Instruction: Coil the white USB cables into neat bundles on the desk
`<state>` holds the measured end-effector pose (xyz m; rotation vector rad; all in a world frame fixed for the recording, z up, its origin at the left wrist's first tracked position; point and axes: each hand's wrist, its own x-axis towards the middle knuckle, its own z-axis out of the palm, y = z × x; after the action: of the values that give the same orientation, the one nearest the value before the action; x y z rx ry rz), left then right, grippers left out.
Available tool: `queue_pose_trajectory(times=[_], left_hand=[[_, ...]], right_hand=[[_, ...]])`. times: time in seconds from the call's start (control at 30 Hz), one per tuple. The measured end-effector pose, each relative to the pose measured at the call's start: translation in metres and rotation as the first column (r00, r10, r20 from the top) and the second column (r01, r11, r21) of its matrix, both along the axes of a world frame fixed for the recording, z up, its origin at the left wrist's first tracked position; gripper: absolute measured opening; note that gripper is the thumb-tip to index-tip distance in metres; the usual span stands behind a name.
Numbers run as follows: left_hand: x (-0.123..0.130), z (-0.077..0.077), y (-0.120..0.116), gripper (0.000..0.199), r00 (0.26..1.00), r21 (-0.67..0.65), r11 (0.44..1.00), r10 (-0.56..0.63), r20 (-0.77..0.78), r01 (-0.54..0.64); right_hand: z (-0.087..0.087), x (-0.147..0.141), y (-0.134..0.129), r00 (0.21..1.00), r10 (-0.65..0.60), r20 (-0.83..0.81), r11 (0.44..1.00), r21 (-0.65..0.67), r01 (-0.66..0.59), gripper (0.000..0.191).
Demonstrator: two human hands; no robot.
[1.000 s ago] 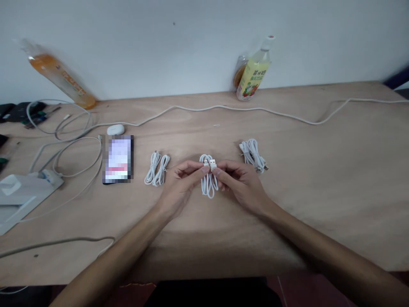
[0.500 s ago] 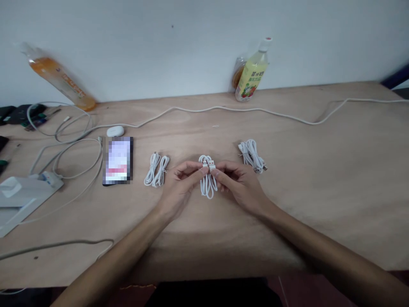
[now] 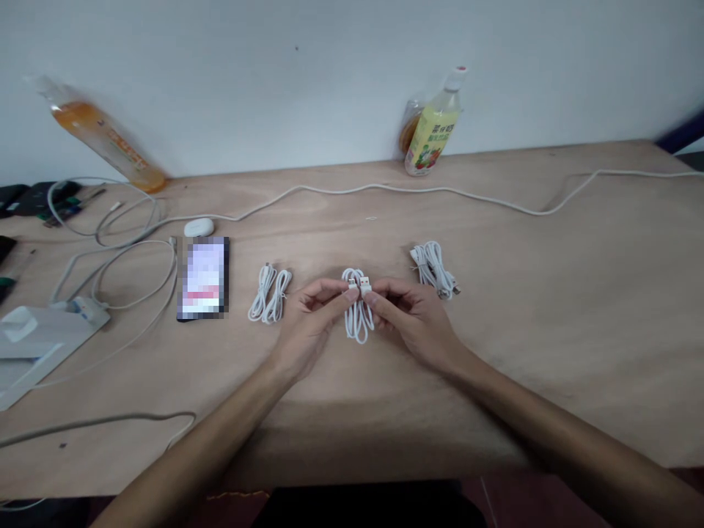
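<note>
Coiled white cable (image 3: 359, 323) held by its two ends above the tabletop (image 3: 495, 308).
The smaller connector (image 3: 353, 288) is pinched in the closed grip of the left hand (image 3: 308, 323), and the USB plug (image 3: 365, 287) in that of the right hand (image 3: 426, 323) — both ends held side by side, with the loops hanging between the hands. One tied bundle (image 3: 269, 295) is laid just beside the left hand, another white bundle (image 3: 433, 270) beyond the right; farther left, a phone (image 3: 203, 279) is seen near a white case (image 3: 199, 227).
</note>
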<state>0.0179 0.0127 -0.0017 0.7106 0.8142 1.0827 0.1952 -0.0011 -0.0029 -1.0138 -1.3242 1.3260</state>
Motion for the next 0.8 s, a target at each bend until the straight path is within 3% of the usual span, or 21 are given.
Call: queue_pose_trajectory(times=[0.23, 0.4, 0.5, 0.7, 0.73, 0.8], left_hand=[[-0.001, -0.001, 0.001, 0.026, 1.000, 0.044, 0.999, 0.022, -0.019, -0.021], [-0.001, -0.001, -0.001, 0.025, 0.995, 0.105, 0.993, 0.063, -0.080, -0.054], [0.000, -0.001, -0.002, 0.023, 0.980, 0.167, 0.984, 0.098, -0.171, -0.069], [0.008, 0.007, -0.008, 0.012, 0.866, 0.431, 0.899, 0.277, -0.416, -0.081], [0.010, 0.010, -0.015, 0.018, 0.854, 0.450, 0.889, 0.295, -0.430, -0.080], [0.016, 0.014, -0.043, 0.038, 0.760, 0.513, 0.837, 0.455, -0.464, -0.189]], right_hand=[[-0.002, 0.003, 0.004, 0.997, -0.061, 0.043, 0.997, 0.051, 0.059, 0.021], [-0.002, 0.001, 0.005, 0.997, 0.033, -0.065, 0.998, -0.059, -0.036, 0.028], [-0.006, -0.001, 0.004, 0.990, 0.019, -0.138, 0.990, -0.133, -0.038, 0.034], [-0.009, -0.011, -0.002, 0.931, -0.101, -0.350, 0.960, -0.279, 0.000, 0.046], [-0.008, -0.012, -0.003, 0.919, -0.116, -0.377, 0.951, -0.308, -0.006, 0.048], [-0.006, -0.013, -0.004, 0.906, -0.134, -0.402, 0.934, -0.357, -0.021, 0.052]])
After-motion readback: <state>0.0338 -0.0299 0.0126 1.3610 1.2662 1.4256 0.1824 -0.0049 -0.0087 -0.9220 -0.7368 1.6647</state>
